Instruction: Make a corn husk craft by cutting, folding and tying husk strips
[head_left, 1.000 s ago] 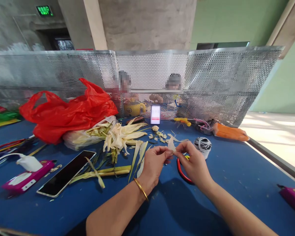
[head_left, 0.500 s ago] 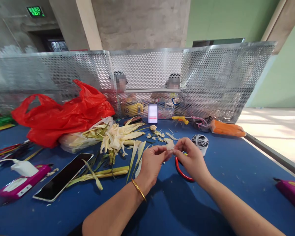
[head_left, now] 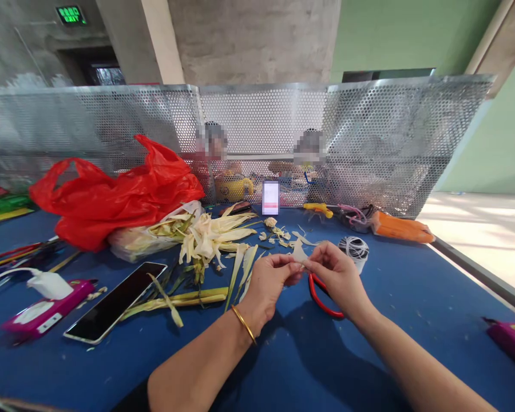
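Note:
A small pale piece of husk [head_left: 299, 252] is pinched between my two hands, whose fingertips meet at its lower end. My left hand [head_left: 271, 281], below a gold bracelet, holds it from the left. From the right, my right hand [head_left: 333, 276] grips it between thumb and fingers. Red-handled scissors or pliers [head_left: 326, 306] lie partly under my right hand. Beyond my hands are small pale scraps [head_left: 278, 232]. To their left lies a bunch of pale corn husks [head_left: 210, 234], with loose strips nearby.
A red plastic bag [head_left: 120, 191], black phone [head_left: 115, 300] and purple power strip [head_left: 47, 309] lie left. Right are a spool of cord [head_left: 354, 252] and an orange packet [head_left: 401, 226]. A perforated metal screen [head_left: 261, 120] stands behind, with two people beyond.
The view has shifted slightly, so most things appear a little farther right. The pale piece now stands up more pointed between my fingers; both hands keep their pinch.

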Action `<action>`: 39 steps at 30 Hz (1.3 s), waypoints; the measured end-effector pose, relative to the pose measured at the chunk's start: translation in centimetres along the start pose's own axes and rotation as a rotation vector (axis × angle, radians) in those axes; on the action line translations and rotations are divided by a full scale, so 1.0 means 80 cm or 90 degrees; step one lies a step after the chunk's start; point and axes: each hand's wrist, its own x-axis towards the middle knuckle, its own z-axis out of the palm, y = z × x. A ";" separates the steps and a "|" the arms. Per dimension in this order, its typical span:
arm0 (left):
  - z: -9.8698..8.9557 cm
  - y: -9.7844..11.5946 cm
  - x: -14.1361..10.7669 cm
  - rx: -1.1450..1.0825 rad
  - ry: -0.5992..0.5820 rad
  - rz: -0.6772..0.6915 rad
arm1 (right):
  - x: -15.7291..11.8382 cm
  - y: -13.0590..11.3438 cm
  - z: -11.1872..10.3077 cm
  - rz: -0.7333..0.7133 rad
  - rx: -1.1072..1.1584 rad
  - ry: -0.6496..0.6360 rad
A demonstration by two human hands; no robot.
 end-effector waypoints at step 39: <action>-0.004 -0.007 0.003 0.175 -0.023 0.144 | -0.002 0.002 0.000 -0.039 -0.124 -0.025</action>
